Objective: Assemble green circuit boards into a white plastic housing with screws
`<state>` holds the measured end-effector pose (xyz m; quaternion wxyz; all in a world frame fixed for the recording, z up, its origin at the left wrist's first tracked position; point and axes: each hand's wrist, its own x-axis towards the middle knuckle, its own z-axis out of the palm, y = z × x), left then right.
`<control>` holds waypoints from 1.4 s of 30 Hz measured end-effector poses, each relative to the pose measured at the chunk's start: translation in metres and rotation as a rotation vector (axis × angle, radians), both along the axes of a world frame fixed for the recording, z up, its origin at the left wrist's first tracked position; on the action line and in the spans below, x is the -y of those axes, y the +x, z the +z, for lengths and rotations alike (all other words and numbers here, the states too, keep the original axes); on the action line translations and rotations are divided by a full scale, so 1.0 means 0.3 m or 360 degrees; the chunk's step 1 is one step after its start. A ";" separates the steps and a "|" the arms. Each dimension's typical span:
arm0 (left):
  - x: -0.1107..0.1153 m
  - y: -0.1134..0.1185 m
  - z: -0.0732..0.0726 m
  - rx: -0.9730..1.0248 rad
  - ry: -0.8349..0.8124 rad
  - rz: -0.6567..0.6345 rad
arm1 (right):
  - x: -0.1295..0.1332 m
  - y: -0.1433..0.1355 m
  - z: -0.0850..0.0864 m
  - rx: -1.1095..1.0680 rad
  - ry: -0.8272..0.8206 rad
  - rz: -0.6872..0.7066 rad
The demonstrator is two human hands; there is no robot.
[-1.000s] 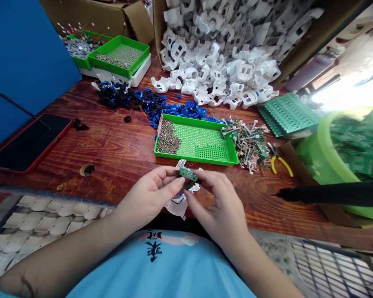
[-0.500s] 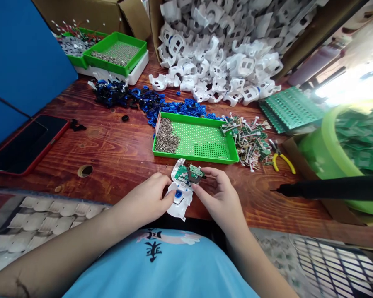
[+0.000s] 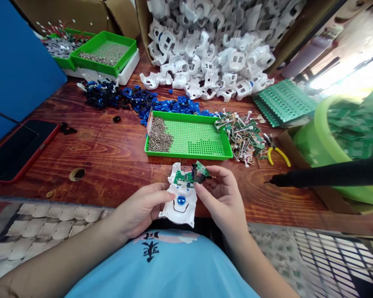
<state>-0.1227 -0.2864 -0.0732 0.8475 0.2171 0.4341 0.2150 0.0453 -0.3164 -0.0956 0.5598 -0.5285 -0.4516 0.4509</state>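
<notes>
My left hand [image 3: 149,207] grips the left edge of a white plastic housing [image 3: 184,213], its thumb on the inner face. A round blue part [image 3: 181,200] sits in the middle of the housing. Toward the housing's far end lies a green circuit board [image 3: 182,178]. My right hand [image 3: 222,194] pinches a small black part with a piece of green board [image 3: 202,167] between thumb and fingers, at the right side of the housing. The fingertips partly hide how these pieces join.
Ahead stands a green tray [image 3: 189,156] with small screws [image 3: 158,138]. Wired boards [image 3: 245,138] and yellow-handled pliers [image 3: 278,153] lie to its right. A black screwdriver-like tool [image 3: 326,178] juts in from the right. White housings [image 3: 205,62] are heaped behind; a phone [image 3: 15,149] lies left.
The white housing has turned to show its inner face more fully. My left hand has shifted lower along its edge. The view has moved slightly to the right.
</notes>
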 end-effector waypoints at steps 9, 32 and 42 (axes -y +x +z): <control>0.017 -0.014 0.000 0.0460 -0.0090 0.0131 | 0.014 -0.026 0.020 -0.0090 0.0156 0.0147; 0.030 -0.036 -0.011 0.0796 0.0362 0.0179 | 0.044 0.012 0.111 0.1387 0.0273 0.0574; 0.036 -0.038 -0.032 0.0693 0.0464 0.0147 | 0.023 0.002 0.168 0.1519 -0.0090 0.0830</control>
